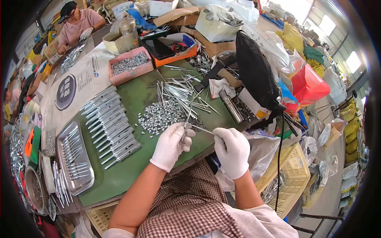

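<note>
Over the near edge of the green-topped table (156, 148), my two white-gloved hands work close together. My left hand (171, 146) is closed, thumb against fingers, around slim metal pieces; one points up toward the pile beyond. A thin metal rod (203, 130) runs from those fingertips to my right hand (233, 152), which pinches its other end. Just past my left hand lies a heap of small silvery metal parts (156, 117). Loose thin rods (180, 93) are scattered behind it. What exactly sits between my left fingertips is partly hidden.
To the left, a row of long metal pieces (113, 127) lies beside a metal tray (89, 180) of rods. A pink box (137, 76) holds small parts. At the right are a black bag (256, 71), a metal cylinder (231, 107) and a yellow crate (295, 174). Another person (81, 23) sits far left.
</note>
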A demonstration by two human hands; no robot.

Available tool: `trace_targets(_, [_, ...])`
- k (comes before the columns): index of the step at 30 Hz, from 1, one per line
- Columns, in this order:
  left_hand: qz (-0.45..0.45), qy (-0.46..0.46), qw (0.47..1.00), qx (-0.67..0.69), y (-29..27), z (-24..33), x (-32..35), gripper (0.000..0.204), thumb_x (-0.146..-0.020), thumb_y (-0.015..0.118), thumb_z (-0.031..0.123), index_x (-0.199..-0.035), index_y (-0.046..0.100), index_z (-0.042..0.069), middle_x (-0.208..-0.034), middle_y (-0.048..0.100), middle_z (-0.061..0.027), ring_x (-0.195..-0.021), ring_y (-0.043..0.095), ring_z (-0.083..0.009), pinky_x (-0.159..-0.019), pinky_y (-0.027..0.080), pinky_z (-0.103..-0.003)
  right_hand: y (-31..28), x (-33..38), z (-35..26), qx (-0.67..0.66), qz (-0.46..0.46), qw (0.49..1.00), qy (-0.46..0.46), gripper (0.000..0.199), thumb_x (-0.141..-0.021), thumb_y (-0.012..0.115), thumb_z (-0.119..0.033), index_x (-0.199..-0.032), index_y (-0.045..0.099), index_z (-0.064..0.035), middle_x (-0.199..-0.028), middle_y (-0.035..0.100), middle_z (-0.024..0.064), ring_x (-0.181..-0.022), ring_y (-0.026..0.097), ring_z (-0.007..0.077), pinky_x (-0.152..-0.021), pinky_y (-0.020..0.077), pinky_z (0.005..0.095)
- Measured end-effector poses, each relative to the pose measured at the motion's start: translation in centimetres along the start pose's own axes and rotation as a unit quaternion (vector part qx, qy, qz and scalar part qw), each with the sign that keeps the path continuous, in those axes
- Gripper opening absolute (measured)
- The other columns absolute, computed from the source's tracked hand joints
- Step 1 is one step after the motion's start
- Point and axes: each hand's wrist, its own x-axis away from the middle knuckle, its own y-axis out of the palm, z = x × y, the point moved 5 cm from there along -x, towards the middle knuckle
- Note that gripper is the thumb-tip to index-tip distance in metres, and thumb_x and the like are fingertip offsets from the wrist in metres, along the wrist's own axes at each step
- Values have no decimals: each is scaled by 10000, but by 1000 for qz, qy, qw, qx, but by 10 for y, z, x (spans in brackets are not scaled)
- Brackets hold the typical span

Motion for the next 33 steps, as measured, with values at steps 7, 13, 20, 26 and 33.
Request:
trace_targets(7, [-57,-58,987,139,6,-10,-6,306,-1018,375,179,-1206,494,-32,-866,577,-54,-482,278,-19,-434,280,-180,0,3,4,21,14,1000,-7,168,-732,669,-50,-889,640,-103,-707,570,71,-642,572,261,-580,460,370])
trace_targets(13, [-64,-60,984,156,6,-8,-6,313,-1021,355,169,-1230,480,-28,-848,573,-72,-466,274,-22,-427,267,-178,4,1,3,23,13,999,-18,170,-730,670,-48,-885,630,-106,-695,558,64,-628,562,260,-567,454,376])
trace_targets(20, [-70,-70,989,112,9,-9,-6,335,-1022,382,200,-1243,477,-33,-827,559,-37,-454,252,-15,-422,289,-168,12,1,3,42,6,998,-38,173,-732,658,-42,-890,617,-99,-684,547,66,-631,568,266,-576,458,383])
trace_targets(26, [-90,-71,984,138,10,-3,-4,295,-1016,412,196,-1214,493,-7,-825,536,-38,-481,279,-19,-436,271,-168,17,-5,-2,57,-32,998,-24,157,-752,637,-41,-900,611,-84,-690,557,94,-653,584,283,-599,468,393])
trace_targets(33, [-48,-4,990,129,13,-9,-3,267,-991,482,168,-1209,497,14,-879,566,-33,-586,421,-36,-515,352,-188,12,-41,27,18,73,997,-16,146,-800,636,-67,-944,638,-44,-853,633,136,-817,600,323,-737,473,402])
